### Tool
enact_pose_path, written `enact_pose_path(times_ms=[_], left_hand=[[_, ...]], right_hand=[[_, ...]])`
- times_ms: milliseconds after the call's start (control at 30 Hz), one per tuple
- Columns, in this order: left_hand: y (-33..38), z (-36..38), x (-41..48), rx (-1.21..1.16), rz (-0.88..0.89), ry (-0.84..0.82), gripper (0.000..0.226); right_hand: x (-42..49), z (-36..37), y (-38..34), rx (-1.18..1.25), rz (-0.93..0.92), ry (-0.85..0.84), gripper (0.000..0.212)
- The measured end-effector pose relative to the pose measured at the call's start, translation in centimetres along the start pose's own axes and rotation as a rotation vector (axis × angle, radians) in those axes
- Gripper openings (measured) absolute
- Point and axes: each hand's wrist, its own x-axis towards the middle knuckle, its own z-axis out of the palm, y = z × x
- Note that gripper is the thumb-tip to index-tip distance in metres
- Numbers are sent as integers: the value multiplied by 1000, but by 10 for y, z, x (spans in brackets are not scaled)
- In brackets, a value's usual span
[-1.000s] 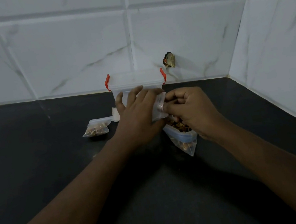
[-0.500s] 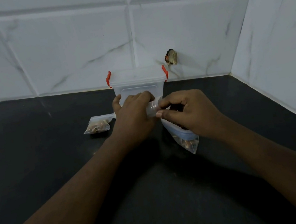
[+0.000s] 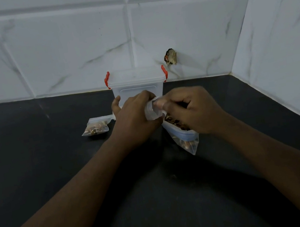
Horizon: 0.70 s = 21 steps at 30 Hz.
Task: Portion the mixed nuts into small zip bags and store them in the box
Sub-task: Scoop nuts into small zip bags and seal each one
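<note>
Countertop (image 3: pixel 36 169), zip bag (image 3: pixel 152 113) between hands (image 3: pixel 136 121)

A clear plastic box (image 3: pixel 137 88) with red latches stands upright, lid on. Just in front of it, your left hand (image 3: pixel 134 121) and right hand (image 3: pixel 193 112) pinch a crumpled small zip bag (image 3: pixel 152 113). Front-right of the box lies a larger bag of mixed nuts (image 3: pixel 185 139). Front-left lies a filled small bag (image 3: pixel 97 128).

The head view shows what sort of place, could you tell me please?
Probably a home kitchen corner: a dark countertop meeting white marble-look wall tiles, with a clip-lid plastic box and a zip bag of nuts.
</note>
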Motion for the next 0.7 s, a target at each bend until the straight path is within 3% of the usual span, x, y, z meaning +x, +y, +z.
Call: enact_pose_path(times_ms=[100, 133, 233, 333, 567, 700], left_hand=[[-1, 0, 2, -76, -110, -42, 38], [-1, 0, 2, -122, -152, -58, 38], [-2, 1, 2, -232, -249, -80, 35], [2, 1, 3, -295, -309, -62, 37], [20, 10, 15, -341, -465, -232, 50], [15, 18, 5, -433, -442, -82, 37]], right_hand=[[8, -26, 9, -101, 110, 124, 26], [9, -38, 17, -213, 169, 62, 23], [7, -64, 46, -542, 363, -376, 34], [2, -71, 58, -493, 457, -587, 36], [5, -73, 57, -527, 290, -464, 20], [5, -70, 44, -347, 287, -428, 18]])
